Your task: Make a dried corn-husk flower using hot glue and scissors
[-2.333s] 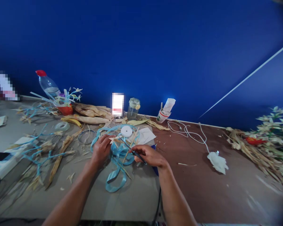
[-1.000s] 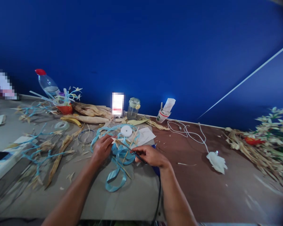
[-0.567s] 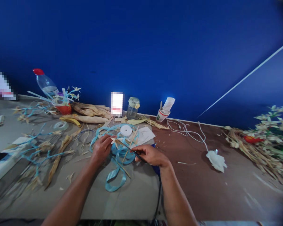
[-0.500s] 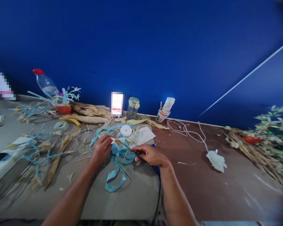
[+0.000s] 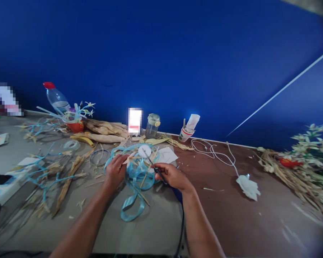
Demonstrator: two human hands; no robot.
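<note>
My left hand (image 5: 116, 171) rests on a tangle of light blue ribbon (image 5: 136, 176) and pinches a small pale straw piece (image 5: 129, 159) at its top. My right hand (image 5: 171, 176) is closed round a thin dark tool (image 5: 151, 163) that slants up and left, its tip over the ribbon near a white round spool (image 5: 144, 151). A loop of the ribbon trails toward me over the grey sheet. Thin straw sticks lie across the ribbon between both hands.
Dried husks and blue-wrapped stems (image 5: 47, 171) litter the left. At the back stand a red-capped bottle (image 5: 56, 98), a glass jar (image 5: 152, 125) and a paper cup (image 5: 185, 132). A white cable (image 5: 215, 152) runs to a white wad (image 5: 248, 186). Straw flowers (image 5: 301, 168) pile at right.
The tool in my right hand has tilted more upright, its tip now nearer the white spool. My left hand has barely moved. The view has shifted slightly.
</note>
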